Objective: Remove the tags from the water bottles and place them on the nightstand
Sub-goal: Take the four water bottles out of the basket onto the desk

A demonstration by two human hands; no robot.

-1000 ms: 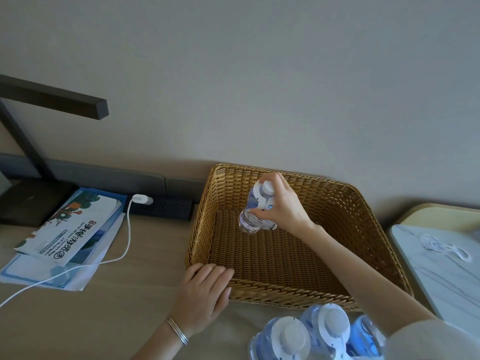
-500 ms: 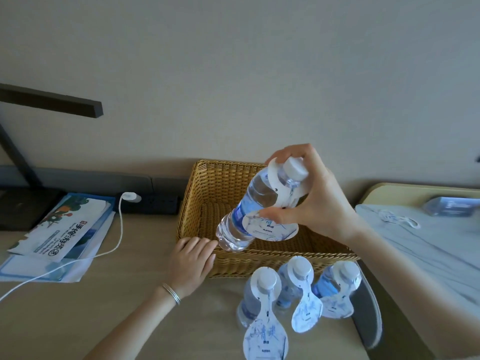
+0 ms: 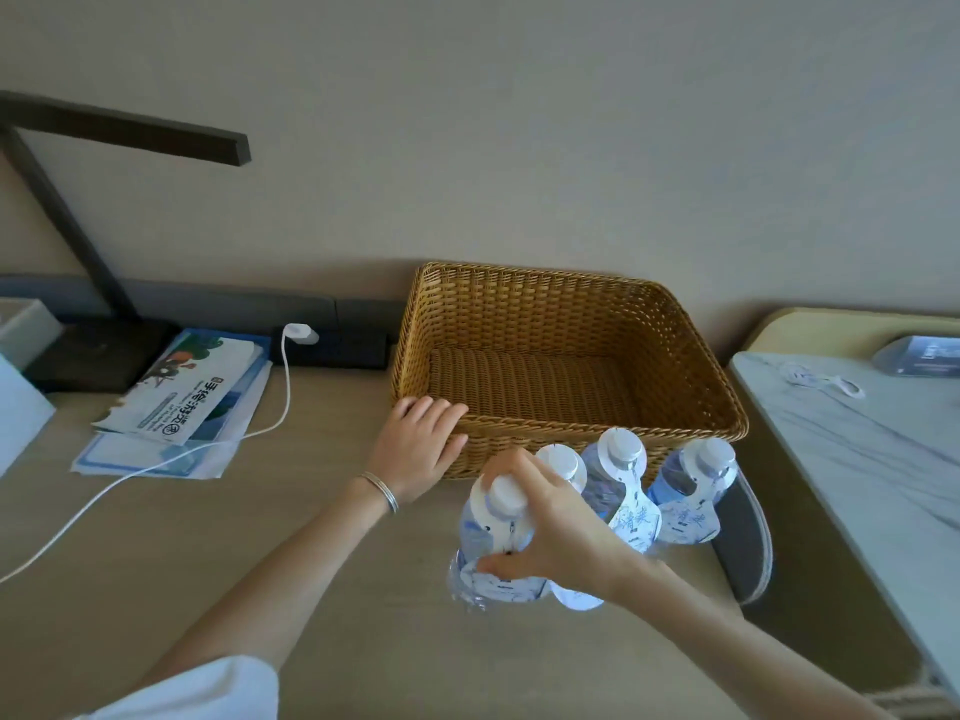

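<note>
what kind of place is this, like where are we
Probably a hotel room, though that's a guess. Clues: water bottles with paper neck tags beside a wicker basket, a printed brochure near a desk lamp, and a marble-topped nightstand on the right.

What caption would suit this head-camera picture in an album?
Right hand grips a tagged water bottle beside three others; left hand rests against the wicker basket.

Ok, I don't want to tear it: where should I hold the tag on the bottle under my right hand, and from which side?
Take the tag by its wide lower flap, from the near side, where it hangs flat against the upright bottle. Its narrow ring loops round the neck under the cap, so it probably lifts off upward. The thumb of the right hand lies on that flap.
</note>
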